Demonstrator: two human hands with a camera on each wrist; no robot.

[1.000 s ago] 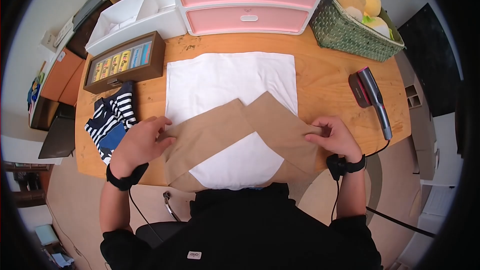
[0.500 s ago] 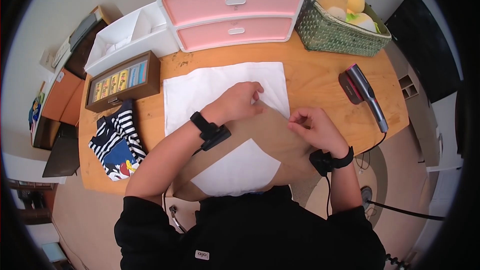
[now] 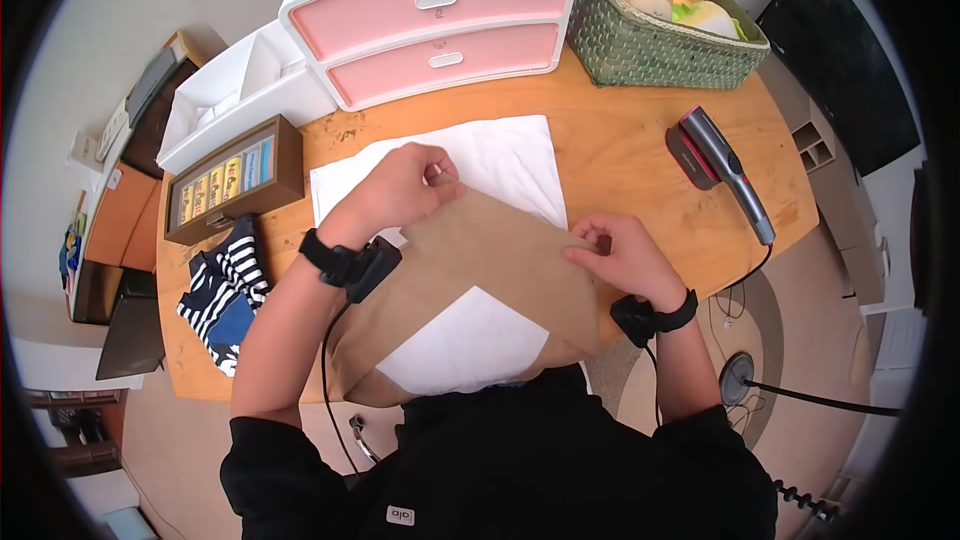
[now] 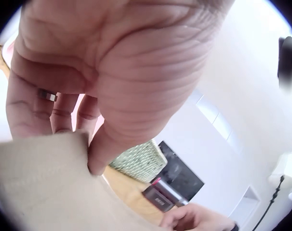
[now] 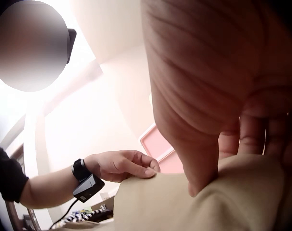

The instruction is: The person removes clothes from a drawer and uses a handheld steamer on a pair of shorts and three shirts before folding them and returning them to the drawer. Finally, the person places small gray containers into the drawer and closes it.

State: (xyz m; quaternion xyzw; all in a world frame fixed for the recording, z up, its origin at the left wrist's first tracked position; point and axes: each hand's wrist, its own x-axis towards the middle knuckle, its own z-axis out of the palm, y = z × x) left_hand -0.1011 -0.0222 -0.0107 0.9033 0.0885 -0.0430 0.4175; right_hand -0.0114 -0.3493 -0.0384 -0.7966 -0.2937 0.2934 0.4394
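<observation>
A garment with tan cloth [image 3: 500, 245] and a white panel [image 3: 465, 345] is spread at the near side of the table, close to the person's body. Beyond it, more white cloth [image 3: 520, 155] lies flat. My left hand [image 3: 405, 185] pinches a top edge of the tan cloth between thumb and fingers. Over on the right, my right hand [image 3: 625, 255] pinches the cloth's right edge. Both wrist views show the tan fabric [image 4: 40, 183] gripped, with the fabric [image 5: 151, 199] stretching from one hand to the other.
A folded striped shirt [image 3: 225, 290] lies left, below a brown display box [image 3: 235, 180]. White bins [image 3: 240, 90], a pink drawer unit [image 3: 440, 25] and a green basket [image 3: 670, 55] of plush toys line the back. A corded handheld steamer [image 3: 720, 165] lies right.
My left hand went from the left side to the middle, then back left with the tan cloth's edge. The two crossed tan flaps now show as one wider spread. My right hand shifted slightly left.
</observation>
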